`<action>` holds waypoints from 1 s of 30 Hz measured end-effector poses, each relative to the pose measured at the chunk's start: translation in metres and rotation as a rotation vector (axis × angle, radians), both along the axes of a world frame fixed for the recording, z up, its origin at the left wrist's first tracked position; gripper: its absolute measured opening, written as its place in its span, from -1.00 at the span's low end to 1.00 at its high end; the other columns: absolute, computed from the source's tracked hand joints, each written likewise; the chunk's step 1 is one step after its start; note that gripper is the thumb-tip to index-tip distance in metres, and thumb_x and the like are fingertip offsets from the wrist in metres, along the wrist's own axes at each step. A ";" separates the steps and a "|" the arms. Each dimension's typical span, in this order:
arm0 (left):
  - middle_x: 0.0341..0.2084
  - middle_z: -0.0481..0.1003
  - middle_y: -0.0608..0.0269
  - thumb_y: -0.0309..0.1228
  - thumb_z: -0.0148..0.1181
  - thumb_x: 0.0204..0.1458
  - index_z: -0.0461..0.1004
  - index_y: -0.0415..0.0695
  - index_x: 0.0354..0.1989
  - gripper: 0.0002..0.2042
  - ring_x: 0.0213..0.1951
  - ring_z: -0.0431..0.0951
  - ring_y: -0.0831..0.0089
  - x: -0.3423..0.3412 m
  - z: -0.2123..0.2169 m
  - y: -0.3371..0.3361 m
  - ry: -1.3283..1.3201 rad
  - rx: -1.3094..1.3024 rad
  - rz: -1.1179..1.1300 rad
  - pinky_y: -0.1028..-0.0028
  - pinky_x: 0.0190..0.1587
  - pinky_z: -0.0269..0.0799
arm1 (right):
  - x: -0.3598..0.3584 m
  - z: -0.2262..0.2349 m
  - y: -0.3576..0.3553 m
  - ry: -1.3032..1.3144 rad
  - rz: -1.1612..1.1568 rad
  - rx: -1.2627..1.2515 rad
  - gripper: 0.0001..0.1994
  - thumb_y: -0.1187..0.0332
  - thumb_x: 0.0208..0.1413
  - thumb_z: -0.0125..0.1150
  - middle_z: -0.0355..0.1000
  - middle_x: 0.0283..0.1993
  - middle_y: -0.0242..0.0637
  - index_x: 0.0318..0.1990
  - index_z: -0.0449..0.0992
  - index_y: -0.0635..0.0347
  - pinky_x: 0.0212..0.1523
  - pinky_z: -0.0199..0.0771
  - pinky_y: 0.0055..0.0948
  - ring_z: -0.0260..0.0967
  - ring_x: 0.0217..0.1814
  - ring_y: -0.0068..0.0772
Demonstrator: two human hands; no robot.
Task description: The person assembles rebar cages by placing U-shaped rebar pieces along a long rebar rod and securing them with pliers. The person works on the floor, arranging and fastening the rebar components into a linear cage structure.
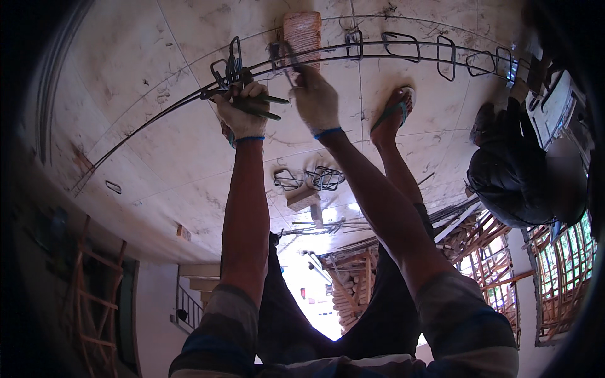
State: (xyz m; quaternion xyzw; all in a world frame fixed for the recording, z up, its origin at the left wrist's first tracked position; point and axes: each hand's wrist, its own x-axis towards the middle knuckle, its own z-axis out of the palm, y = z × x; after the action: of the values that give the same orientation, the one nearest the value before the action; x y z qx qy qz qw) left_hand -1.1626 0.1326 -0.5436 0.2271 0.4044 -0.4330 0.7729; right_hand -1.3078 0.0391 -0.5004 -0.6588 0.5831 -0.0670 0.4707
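My left hand (242,114), in a white knit glove with a blue cuff, is closed around pliers (268,107) with dark green handles. It rests at a pair of long curved steel bars (328,55), beside several bunched rectangular wire stirrups (233,64). My right hand (316,104), gloved the same way, is closed just to the right of the pliers. A dark bent steel stirrup (290,57), smeared by motion, sticks up from its fingers at the bars. More stirrups (446,58) hang spaced along the bars toward the right. Whatever the pliers' jaws touch is hidden by the left hand.
An orange brick (302,36) lies under the bars. Loose stirrups (324,178) rest by a block (302,198) between my legs. Another person (513,164) crouches at right, a hand near the bars' end. A single stirrup (113,187) lies on the floor at left.
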 end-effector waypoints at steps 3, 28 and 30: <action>-0.58 0.21 0.28 0.35 -0.29 0.31 0.25 -0.12 -0.50 -0.30 -0.49 0.25 0.36 0.006 -0.007 0.002 0.011 0.007 -0.018 0.29 -0.32 0.30 | 0.018 -0.005 -0.006 0.035 0.123 -0.007 -0.53 0.36 0.04 0.22 0.56 -0.04 -0.09 0.18 0.54 0.03 0.09 0.53 -0.13 0.54 0.04 -0.01; -0.54 0.27 0.19 -0.01 -0.07 0.27 0.29 -0.08 -0.45 -0.60 -0.42 0.34 0.23 0.030 0.000 0.020 -0.089 0.304 -0.389 0.18 -0.19 0.39 | 0.016 -0.116 0.033 -0.929 -1.343 1.166 -0.20 -0.41 0.28 -0.54 0.02 0.61 -0.03 0.52 0.07 -0.21 0.52 -0.41 0.29 -0.08 0.65 0.03; -0.54 0.27 0.16 -0.01 -0.09 0.28 0.30 -0.11 -0.45 -0.58 -0.42 0.33 0.22 0.028 0.004 0.015 -0.075 0.311 -0.369 0.16 -0.20 0.40 | 0.009 -0.116 0.032 -0.944 -1.301 1.168 -0.22 -0.41 0.29 -0.56 0.04 0.61 -0.04 0.50 0.11 -0.23 0.49 -0.32 0.25 -0.03 0.63 0.00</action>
State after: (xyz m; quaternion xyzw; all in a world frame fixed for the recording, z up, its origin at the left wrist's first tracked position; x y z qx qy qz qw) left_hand -1.1341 0.1480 -0.5391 0.4291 0.3890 -0.4907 0.6510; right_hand -1.2983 0.0707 -0.6161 0.2190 0.5254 -0.2697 0.7767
